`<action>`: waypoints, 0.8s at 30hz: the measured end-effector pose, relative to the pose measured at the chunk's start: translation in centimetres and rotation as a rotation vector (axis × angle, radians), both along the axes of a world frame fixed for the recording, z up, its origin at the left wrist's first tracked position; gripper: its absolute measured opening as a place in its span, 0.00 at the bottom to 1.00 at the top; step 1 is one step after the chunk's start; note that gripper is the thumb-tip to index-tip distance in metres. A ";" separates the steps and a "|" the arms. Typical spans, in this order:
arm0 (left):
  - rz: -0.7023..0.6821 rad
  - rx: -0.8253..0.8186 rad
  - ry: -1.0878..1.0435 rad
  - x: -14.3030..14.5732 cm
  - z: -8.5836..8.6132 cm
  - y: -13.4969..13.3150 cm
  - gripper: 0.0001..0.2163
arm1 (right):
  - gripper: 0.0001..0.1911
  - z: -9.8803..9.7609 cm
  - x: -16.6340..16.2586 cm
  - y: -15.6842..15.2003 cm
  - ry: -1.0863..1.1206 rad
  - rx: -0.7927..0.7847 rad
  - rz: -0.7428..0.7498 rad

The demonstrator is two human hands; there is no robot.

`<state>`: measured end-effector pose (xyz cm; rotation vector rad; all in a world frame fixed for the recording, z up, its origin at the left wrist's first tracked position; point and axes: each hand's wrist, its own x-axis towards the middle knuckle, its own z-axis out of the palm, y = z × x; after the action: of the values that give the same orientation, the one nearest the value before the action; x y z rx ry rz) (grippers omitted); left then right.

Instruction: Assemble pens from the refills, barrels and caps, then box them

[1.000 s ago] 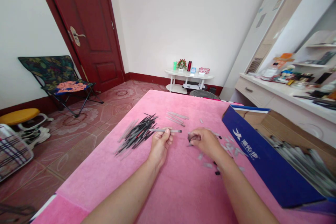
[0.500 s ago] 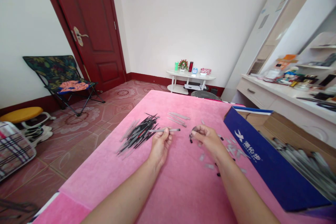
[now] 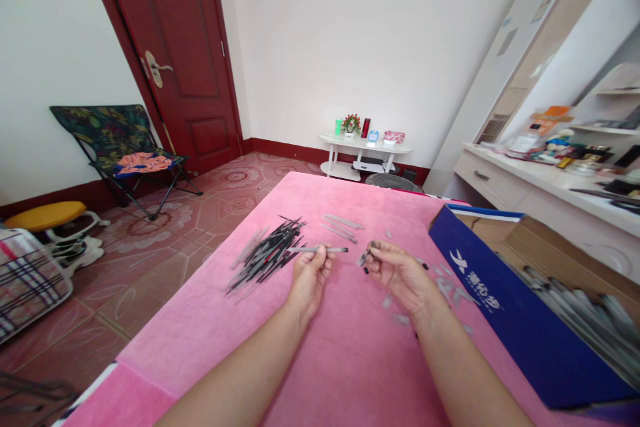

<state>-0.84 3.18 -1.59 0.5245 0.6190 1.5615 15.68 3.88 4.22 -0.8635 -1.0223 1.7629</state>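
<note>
One grey pen (image 3: 336, 250), slender, dark at its right-hand end, was held nearly level above the middle of the table, pinched between thumb and fingers of the left hand (image 3: 311, 275). Several small clear-and-dark pieces (image 3: 365, 256), too blurred to identify, were gripped at the fingertips of the right hand (image 3: 397, 270), just beyond the pen's dark end and apart from it; one small black piece (image 3: 367, 271) showed just below them. Item: a heap of thin black and grey sticks (image 3: 270, 250), a touch of red among them, lying to the left of the left hand. Item: a few pale grey tubes (image 3: 343, 221), laid roughly side by side beyond both hands. Item: loose clear pieces (image 3: 453, 292), scattered to the right of the right hand, some partly hidden by the forearm. All lay on a pink cloth (image 3: 320, 360) covering the table. Item: one open blue box (image 3: 510, 320), white lettering on its side, at the table's right, holding many grey tubes (image 3: 575, 307). Outlying: one white side table (image 3: 330, 138) by the far wall, one red door (image 3: 185, 33), one folding chair (image 3: 100, 133) bearing an orange cloth (image 3: 143, 162), one yellow-topped stool (image 3: 47, 215).
</note>
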 end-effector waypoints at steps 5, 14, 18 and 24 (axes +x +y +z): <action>-0.007 -0.011 0.017 0.3 -0.2 0.0 0.10 | 0.06 1.1 -0.4 -0.5 -0.210 0.121 0.044; -0.022 0.088 0.083 0.7 0.5 -0.7 0.05 | 0.19 5.0 -6.2 -3.6 -0.150 0.453 0.233; -0.032 0.017 0.058 0.5 0.5 -0.5 0.04 | 0.16 4.2 -6.4 -3.1 -0.335 0.545 0.017; -0.055 -0.036 0.005 0.5 0.1 -0.2 0.09 | 0.08 0.5 -1.9 -0.1 -0.748 0.571 -0.232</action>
<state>-0.36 2.96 -1.47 0.5150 0.6304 1.4951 13.80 3.77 4.71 -1.2219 -1.7098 0.8550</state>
